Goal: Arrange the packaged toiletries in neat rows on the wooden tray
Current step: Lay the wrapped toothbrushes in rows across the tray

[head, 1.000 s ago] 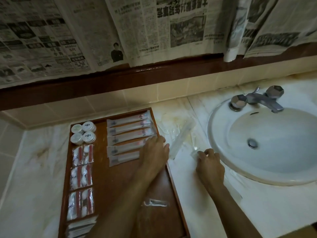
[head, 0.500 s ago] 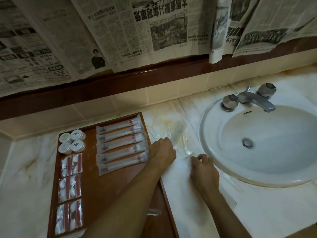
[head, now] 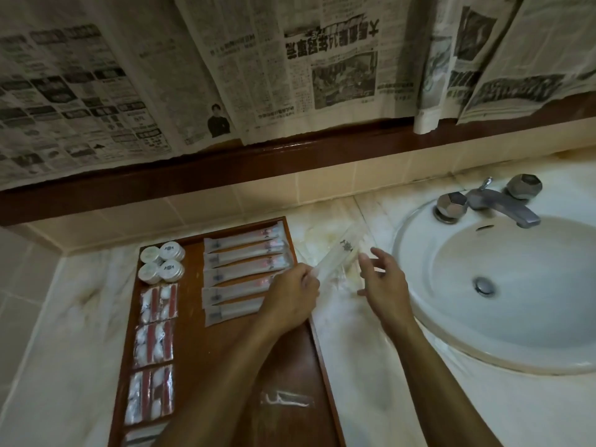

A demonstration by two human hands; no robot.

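A wooden tray (head: 225, 359) lies on the marble counter left of the sink. On it lie several long toothbrush packets (head: 245, 253) in a row, several round white tubs (head: 161, 261) at the back left, and a column of cotton-bud packets (head: 159, 301) down the left side. A small clear packet (head: 287, 400) lies near the tray's front right. My left hand (head: 293, 298) pinches the near end of a long clear packet (head: 338, 253) raised over the counter beside the tray. My right hand (head: 383, 282) hovers just right of it, fingers spread, holding nothing.
A white sink basin (head: 503, 285) with a metal tap (head: 496, 201) fills the right side. Newspaper sheets (head: 290, 69) hang on the wall above a dark wooden ledge (head: 290, 156). More clear wrappers (head: 345, 285) lie on the marble counter (head: 371, 366) between tray and sink.
My left hand left the tray's edge and lifted a long clear packet off the counter. My right hand came off the counter by the sink rim and opened beside the packet.
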